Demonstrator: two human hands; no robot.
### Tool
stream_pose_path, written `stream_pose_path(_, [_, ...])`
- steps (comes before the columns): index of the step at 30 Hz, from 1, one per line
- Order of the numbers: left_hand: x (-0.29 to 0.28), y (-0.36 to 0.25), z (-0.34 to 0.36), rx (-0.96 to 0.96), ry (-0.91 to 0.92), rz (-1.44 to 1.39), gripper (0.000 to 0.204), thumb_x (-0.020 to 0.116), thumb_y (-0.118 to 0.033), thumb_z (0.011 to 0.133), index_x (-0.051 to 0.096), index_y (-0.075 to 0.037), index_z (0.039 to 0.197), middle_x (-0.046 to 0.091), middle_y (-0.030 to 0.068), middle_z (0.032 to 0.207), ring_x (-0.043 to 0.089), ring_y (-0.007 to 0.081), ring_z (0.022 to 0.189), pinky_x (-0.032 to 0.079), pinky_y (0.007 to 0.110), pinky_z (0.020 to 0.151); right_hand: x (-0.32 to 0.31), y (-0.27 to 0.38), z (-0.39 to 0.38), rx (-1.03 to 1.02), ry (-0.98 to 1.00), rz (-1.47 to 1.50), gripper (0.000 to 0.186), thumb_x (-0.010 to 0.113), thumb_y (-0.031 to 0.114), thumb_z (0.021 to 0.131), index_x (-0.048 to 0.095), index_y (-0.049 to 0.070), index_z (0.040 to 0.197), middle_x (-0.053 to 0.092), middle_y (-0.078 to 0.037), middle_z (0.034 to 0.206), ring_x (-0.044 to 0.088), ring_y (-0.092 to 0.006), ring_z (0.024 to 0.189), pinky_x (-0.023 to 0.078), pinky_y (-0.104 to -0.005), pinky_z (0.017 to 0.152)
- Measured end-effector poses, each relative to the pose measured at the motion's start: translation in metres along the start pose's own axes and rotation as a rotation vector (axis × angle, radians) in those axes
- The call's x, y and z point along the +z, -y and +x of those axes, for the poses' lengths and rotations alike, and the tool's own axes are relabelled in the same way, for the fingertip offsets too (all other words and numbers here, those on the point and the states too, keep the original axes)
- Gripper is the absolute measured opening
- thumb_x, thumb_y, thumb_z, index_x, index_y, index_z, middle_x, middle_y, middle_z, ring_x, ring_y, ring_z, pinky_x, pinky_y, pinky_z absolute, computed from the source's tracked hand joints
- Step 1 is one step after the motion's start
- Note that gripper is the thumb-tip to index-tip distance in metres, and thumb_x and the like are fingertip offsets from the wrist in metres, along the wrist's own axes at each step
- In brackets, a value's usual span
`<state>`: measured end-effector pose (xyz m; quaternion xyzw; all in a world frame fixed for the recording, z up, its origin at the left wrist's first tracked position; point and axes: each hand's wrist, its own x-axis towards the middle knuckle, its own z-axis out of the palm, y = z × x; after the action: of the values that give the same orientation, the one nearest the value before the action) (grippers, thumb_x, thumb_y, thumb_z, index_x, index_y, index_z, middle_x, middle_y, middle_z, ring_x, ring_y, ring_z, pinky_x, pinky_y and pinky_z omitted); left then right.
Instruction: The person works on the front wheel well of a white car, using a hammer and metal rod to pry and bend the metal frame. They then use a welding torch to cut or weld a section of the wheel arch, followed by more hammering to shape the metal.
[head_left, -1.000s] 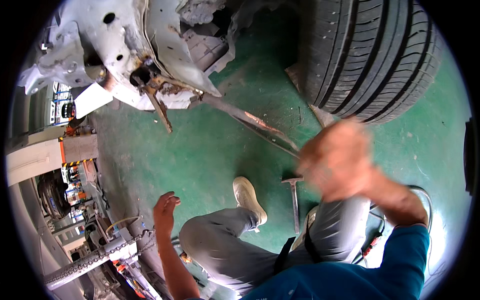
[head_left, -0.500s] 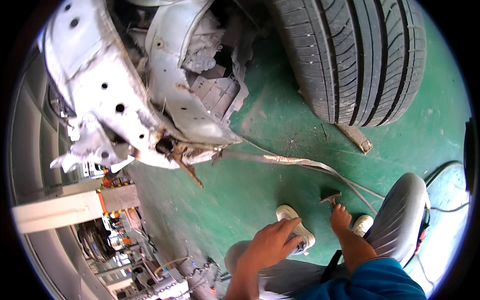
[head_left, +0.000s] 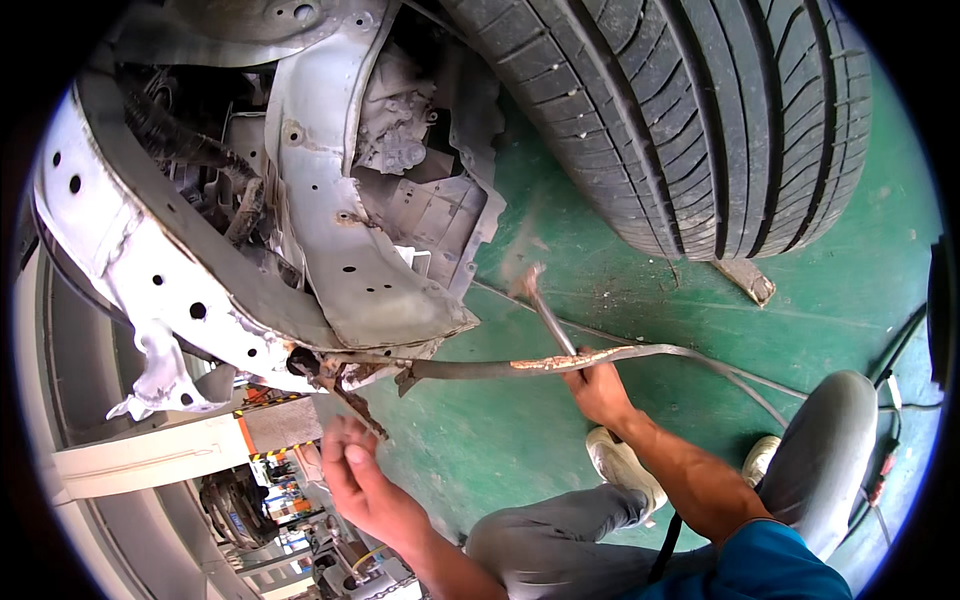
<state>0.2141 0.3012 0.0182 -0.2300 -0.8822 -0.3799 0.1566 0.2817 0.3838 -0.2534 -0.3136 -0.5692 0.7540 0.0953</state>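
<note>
"Where's the hammer (head_left: 548, 318)?"

"In the right hand (head_left: 600, 393), fingers wrapped round its handle, head slanting up and leftward above the green floor (head_left: 470, 440)."

"And that arm?"

"The right forearm (head_left: 690, 475) stretches forward and left from a blue sleeve (head_left: 780, 562)."

"The left hand (head_left: 375, 490)?"

"Raised, fingers loosely uncurled and blurred, beside the rusted metal strip (head_left: 362, 412) on the car body (head_left: 130, 230). Whether they touch, I can't tell."

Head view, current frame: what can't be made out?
Head view: the striking end of the hammer, smeared by motion blur.
Head view: the hammer's grip end, hidden by the right hand.
Head view: whether the left hand touches the rusty strip; its fingertips are blurred.
Head view: the tyre's top, cut off by the upper edge.
</note>
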Motion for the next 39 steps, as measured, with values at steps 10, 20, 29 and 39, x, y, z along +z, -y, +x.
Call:
stream_pose_path(10, [0.036, 0.022, 0.04, 0.243, -0.233, -0.124, 0.027, 0.059, -0.01, 0.098, 0.057, 0.002, 0.122, 0.061, 0.0055, 0.103, 0.058, 0.0124, 0.091, 0.047, 0.026, 0.077, 0.022, 0.082, 0.087, -0.152, -0.106, 0.464, 0.039, 0.055, 0.037, 0.1, 0.052, -0.001, 0.094, 0.055, -0.022, 0.068, 0.054, -0.033, 0.061, 0.045, -0.0448, 0.061])
stream_pose_path(20, [0.047, 0.039, 0.049, 0.289, -0.424, -0.163, 0.042, 0.07, -0.017, 0.09, 0.057, -0.002, 0.127, 0.063, 0.0065, 0.108, 0.056, 0.0131, 0.089, 0.042, 0.027, 0.071, 0.012, 0.108, 0.096, -0.324, 0.182, 0.264, 0.033, 0.056, 0.032, 0.101, 0.054, 0.0, 0.092, 0.052, -0.015, 0.064, 0.048, -0.0251, 0.057, 0.041, -0.0409, 0.057])
stream_pose_path(29, [0.055, 0.023, 0.042, 0.229, -0.396, -0.073, 0.039, 0.068, -0.021, 0.091, 0.059, -0.004, 0.126, 0.062, 0.0046, 0.112, 0.054, 0.013, 0.096, 0.04, 0.028, 0.078, 0.008, 0.103, 0.09, -0.338, 0.148, 0.232, 0.039, 0.055, 0.037, 0.098, 0.055, -0.002, 0.096, 0.06, -0.027, 0.071, 0.059, -0.0492, 0.072, 0.044, -0.0535, 0.065])
stream_pose_path(39, [0.05, 0.022, 0.043, 0.228, -0.349, -0.13, 0.035, 0.068, -0.02, 0.092, 0.058, -0.005, 0.122, 0.061, 0.0037, 0.111, 0.053, 0.0121, 0.098, 0.04, 0.028, 0.082, 0.003, 0.108, 0.094, -0.218, 0.117, 0.444, 0.044, 0.055, 0.038, 0.098, 0.058, -0.005, 0.091, 0.06, -0.026, 0.071, 0.059, -0.0417, 0.066, 0.043, -0.0505, 0.066])
